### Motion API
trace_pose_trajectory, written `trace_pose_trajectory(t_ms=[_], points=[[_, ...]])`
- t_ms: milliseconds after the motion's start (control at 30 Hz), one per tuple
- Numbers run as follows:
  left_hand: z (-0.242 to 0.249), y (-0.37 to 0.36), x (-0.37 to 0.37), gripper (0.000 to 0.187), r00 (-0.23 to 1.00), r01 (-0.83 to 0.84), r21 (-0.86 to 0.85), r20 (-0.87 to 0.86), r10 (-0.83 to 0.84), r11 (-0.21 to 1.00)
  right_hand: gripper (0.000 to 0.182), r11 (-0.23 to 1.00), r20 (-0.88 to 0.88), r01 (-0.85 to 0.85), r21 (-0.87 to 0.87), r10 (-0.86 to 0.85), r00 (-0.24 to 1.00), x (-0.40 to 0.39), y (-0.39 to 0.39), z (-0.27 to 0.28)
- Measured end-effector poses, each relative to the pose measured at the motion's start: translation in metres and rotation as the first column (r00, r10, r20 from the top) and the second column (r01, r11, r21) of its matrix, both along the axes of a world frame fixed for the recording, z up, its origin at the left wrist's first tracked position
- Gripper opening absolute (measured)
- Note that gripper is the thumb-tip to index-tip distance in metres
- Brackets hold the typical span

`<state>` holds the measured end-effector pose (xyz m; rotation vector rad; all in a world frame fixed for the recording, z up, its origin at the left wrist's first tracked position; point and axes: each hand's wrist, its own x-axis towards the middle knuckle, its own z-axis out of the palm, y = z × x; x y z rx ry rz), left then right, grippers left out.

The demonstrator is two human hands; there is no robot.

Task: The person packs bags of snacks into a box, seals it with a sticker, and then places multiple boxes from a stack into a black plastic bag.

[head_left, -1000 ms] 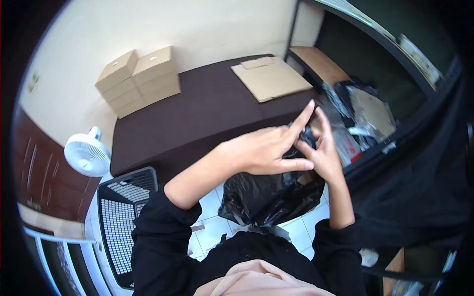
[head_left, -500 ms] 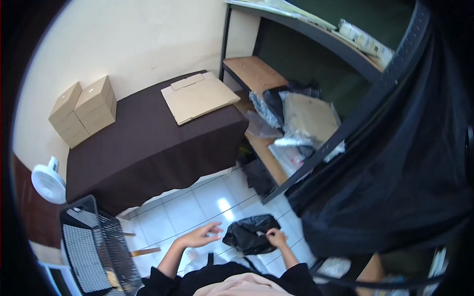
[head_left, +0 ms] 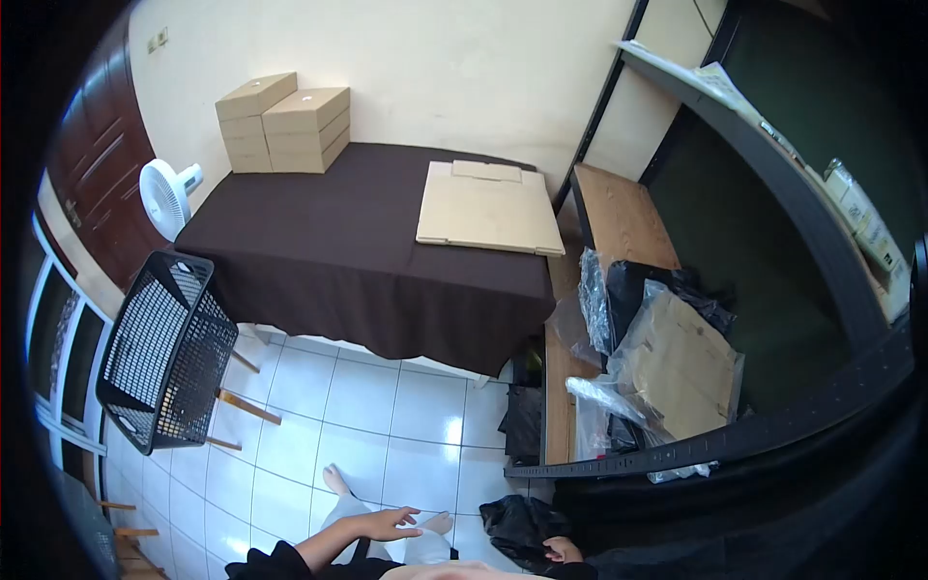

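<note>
My right hand [head_left: 561, 549] is closed on the edge of a black plastic bag [head_left: 517, 530], low in the view beside the shelf. The crumpled bag hangs to the left of that hand, over the tiles. To the left of the bag is my left hand [head_left: 390, 524], apart from it, fingers stretched out and holding nothing. Whatever the bag may contain is hidden.
Ahead, a table with a dark brown cloth [head_left: 387, 300] carries flat cardboard [head_left: 493, 208] and stacked boxes [head_left: 307, 126]. A black basket-like chair [head_left: 169, 358] and white fan [head_left: 166, 198] stand left. On the right, a shelf [head_left: 628, 217] holds plastic-wrapped cardboard [head_left: 681, 362].
My view has turned, so the table and shelf sit differently and both hands appear lower. The left hand is farther from the bag. My right hand still grips it.
</note>
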<state>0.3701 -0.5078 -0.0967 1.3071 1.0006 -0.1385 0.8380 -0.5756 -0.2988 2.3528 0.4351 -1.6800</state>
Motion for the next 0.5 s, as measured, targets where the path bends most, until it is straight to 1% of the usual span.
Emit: trace_pose_trajectory(t_ms=[33,100,133,167,200,233,267,333,367,400,433,467,500], points=[[-0.009,-0.003,0.004,0.074,1.000,-0.002,-0.011,-0.007,0.002,1.000,0.026,1.000,-0.007,-0.002,-0.011,0.002,1.000,0.014,-0.001,-0.008],[-0.020,-0.006,0.009,0.074,0.992,0.094,0.047,-0.085,-0.090,0.994,0.026,0.973,0.138,0.217,0.075,-0.226,0.964,0.034,-0.002,-0.025],[-0.021,-0.006,0.011,0.074,0.991,0.098,0.040,-0.098,-0.094,0.994,0.029,0.960,0.170,0.243,0.137,-0.265,0.949,0.038,-0.006,-0.034],[-0.015,-0.004,0.014,0.075,0.993,0.066,0.073,-0.103,-0.059,0.995,0.029,0.960,0.159,0.249,0.131,-0.269,0.950,0.040,-0.003,-0.044],[-0.011,0.000,0.016,0.076,0.994,0.033,0.108,-0.106,-0.022,0.994,0.031,0.976,0.160,0.153,0.157,-0.178,0.971,0.043,0.004,-0.058],[-0.012,0.003,0.016,0.076,0.992,0.038,0.103,-0.120,-0.026,0.994,0.033,0.982,0.162,0.056,0.181,-0.086,0.983,0.042,0.011,-0.072],[-0.013,0.005,0.016,0.073,0.989,0.030,0.136,-0.144,-0.010,0.990,0.035,0.979,0.167,-0.039,0.202,0.005,0.986,0.041,0.014,-0.087],[-0.010,0.007,0.015,0.070,0.984,0.027,0.203,-0.177,0.010,0.979,0.040,0.945,0.198,-0.222,0.238,0.177,0.964,0.045,0.014,-0.101],[-0.007,0.008,0.015,0.070,0.985,0.037,0.196,-0.174,-0.003,0.980,0.042,0.916,0.222,-0.311,0.254,0.257,0.940,0.049,0.013,-0.101],[-0.005,0.010,0.015,0.072,0.985,0.029,0.204,-0.173,0.006,0.979,0.044,0.877,0.253,-0.398,0.269,0.334,0.908,0.045,0.017,-0.077],[-0.002,0.013,0.016,0.074,0.985,0.019,0.215,-0.171,0.019,0.976,0.045,0.836,0.213,-0.446,0.320,0.395,0.894,0.033,0.020,-0.055],[0.000,0.015,0.017,0.074,0.987,0.013,0.230,-0.156,0.024,0.973,0.046,0.788,0.176,-0.490,0.372,0.458,0.871,-0.012,0.039,0.004],[0.007,0.018,0.019,0.074,0.989,0.013,0.235,-0.149,0.023,0.972,0.050,0.703,0.098,-0.582,0.409,0.600,0.794,-0.033,0.051,0.016]])
